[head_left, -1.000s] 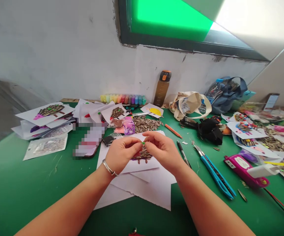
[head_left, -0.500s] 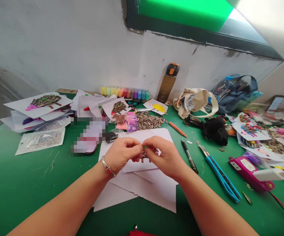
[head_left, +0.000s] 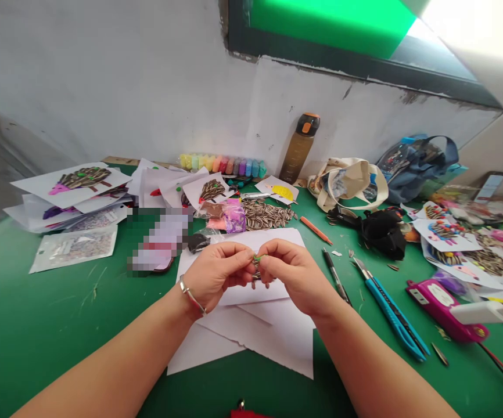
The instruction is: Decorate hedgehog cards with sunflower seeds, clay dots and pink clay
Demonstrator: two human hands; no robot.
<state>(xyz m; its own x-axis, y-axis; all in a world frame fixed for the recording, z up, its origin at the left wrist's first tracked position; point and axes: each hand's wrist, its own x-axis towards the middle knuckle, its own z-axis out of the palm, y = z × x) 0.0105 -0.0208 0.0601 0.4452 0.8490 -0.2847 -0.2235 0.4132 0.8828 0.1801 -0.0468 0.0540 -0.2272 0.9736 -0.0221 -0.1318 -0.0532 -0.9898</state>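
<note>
Fingertip to fingertip above the papers, my left hand (head_left: 227, 270) and my right hand (head_left: 288, 270) pinch a small piece of green modelling clay (head_left: 258, 258) between them. Both hands are closed, with thumb and forefinger pressed together. Just beneath lies a white sheet (head_left: 243, 295) with a sunflower-seed picture (head_left: 257, 277) on it, mostly hidden by my fingers; brown leg-like strips show at its lower edge. More white paper (head_left: 273, 334) is spread underneath. Behind my hands is a heap of striped sunflower seeds (head_left: 269, 215).
Bags of clay (head_left: 232, 216) sit left of the seeds. To the right lie an orange marker (head_left: 316, 230), a black pen (head_left: 336, 274), a blue utility knife (head_left: 391, 313) and a magenta glue gun (head_left: 443, 307). Finished seed pictures (head_left: 81, 180) are stacked at left; a bottle (head_left: 299, 148) stands behind.
The green clay shows more plainly between my fingertips, seemingly drawn out a little. My hands stay nearly in place, and the view has shifted slightly.
</note>
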